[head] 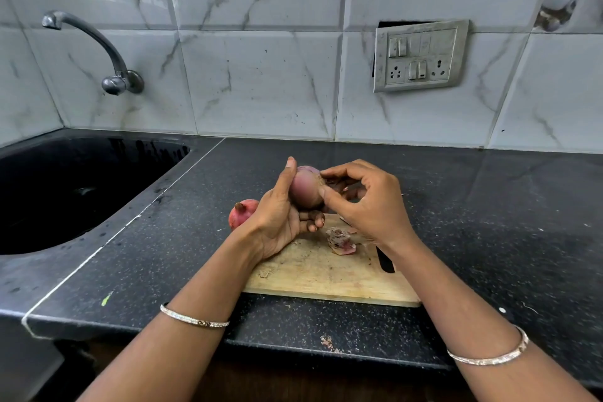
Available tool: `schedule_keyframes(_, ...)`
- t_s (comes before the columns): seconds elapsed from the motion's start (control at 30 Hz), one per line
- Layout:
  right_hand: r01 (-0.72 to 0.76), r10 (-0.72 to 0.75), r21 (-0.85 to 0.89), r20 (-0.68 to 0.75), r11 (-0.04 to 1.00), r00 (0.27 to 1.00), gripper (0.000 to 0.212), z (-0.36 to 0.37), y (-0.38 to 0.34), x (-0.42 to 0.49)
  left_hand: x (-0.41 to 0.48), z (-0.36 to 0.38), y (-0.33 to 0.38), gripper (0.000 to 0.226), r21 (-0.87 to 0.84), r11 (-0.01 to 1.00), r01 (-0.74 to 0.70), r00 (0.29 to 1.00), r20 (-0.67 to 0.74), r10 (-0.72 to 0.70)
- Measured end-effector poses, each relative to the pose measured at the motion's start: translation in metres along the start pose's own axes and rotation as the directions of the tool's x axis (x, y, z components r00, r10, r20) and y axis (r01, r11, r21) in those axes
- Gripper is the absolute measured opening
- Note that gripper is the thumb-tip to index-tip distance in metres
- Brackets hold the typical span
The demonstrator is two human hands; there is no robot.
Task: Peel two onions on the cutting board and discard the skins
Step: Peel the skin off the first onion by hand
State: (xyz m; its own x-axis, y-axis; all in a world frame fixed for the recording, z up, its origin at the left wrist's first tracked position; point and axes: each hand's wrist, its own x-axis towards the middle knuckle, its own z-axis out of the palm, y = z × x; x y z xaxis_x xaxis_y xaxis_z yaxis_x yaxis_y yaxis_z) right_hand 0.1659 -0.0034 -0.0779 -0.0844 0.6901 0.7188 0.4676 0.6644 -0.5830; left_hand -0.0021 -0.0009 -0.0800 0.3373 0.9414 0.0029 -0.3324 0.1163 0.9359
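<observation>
Onion (305, 188) gripped in our left hand (277, 222) above the board (326, 271); our right hand (368, 206) pinches its end; second onion (239, 215) at nine o'clock, off the edge.

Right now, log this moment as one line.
step: peeling | left hand: holds onion above cutting board | right hand: pinches its end | second onion: unpeeled, behind left hand | skin scraps: on board

A black speckled granite countertop (489, 206) runs along a wall of glossy white marble-patterned tiles (261, 75), with a small green scrap (106, 299) lying near its front left edge. To the left, a wet black sink (98, 153) is set into it under a curved metal wall tap (104, 42). A grimy switch-and-socket panel (421, 55) hangs slightly askew on the tiles to the right.
</observation>
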Motion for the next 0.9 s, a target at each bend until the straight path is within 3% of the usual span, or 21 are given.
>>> schedule_keyframes(0.13, -0.193, 0.184, 0.192, 0.067, 0.962, 0.981, 0.021, -0.0030, 0.0020, 0.0022, 0.0022, -0.0022, -0.0014, 0.072, 0.003, 1.000, -0.002, 1.000, -0.015, 0.002)
schedule_keyframes(0.27, -0.245, 0.230, 0.290, 0.084, 0.925, 0.970, 0.020, -0.0038, 0.0047, 0.0018, 0.0032, -0.0026, -0.0021, 0.063, 0.007, 1.000, -0.010, 1.000, -0.010, 0.010)
schedule_keyframes(0.53, -0.108, 0.111, 0.099, -0.019, 0.989, 0.994, 0.024, -0.0012, 0.0017, 0.0007, 0.0000, -0.0002, -0.0010, 0.068, 0.024, 1.000, 0.012, 1.000, -0.002, -0.012)
schedule_keyframes(0.9, -0.142, 0.142, 0.123, 0.014, 0.982, 0.990, 0.013, -0.0036, 0.0008, 0.0019, 0.0019, -0.0015, -0.0001, 0.070, -0.012, 1.000, -0.004, 0.999, -0.036, 0.004)
